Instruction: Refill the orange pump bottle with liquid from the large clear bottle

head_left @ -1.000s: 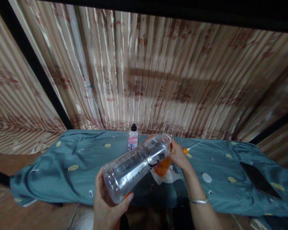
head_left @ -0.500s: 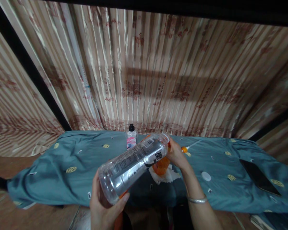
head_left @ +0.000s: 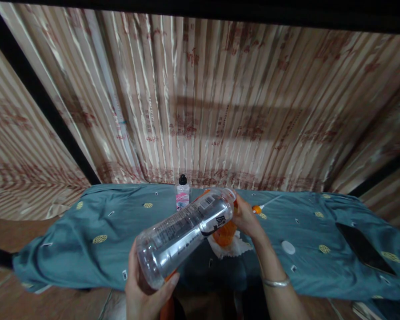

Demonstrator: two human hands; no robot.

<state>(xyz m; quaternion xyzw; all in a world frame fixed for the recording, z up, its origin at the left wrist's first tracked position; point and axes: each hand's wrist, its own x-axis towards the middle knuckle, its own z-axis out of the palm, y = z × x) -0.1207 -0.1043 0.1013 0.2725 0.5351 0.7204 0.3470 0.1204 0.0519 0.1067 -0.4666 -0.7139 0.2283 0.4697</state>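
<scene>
bottle (head_left: 186, 231) tilted, gripped between left hand (head_left: 146, 293) and right hand (head_left: 248, 218).

My view is dim and warm, with sheen streaking the curtain (head_left: 200, 102) in the upper frame, a soft bar-shaped shadow across its middle, glare on the bottle (head_left: 183, 231), and edges bowed and smeared.

Clear plastic bottle (head_left: 185, 233): large, see-through, black-printed label, tilted steeply, base toward camera, neck pointing away and up-right, held above teal-covered surface (head_left: 86, 235). Orange object (head_left: 224, 233): mostly hidden behind bottle neck, resting on white crumpled paper (head_left: 231, 249) on surface.
</scene>
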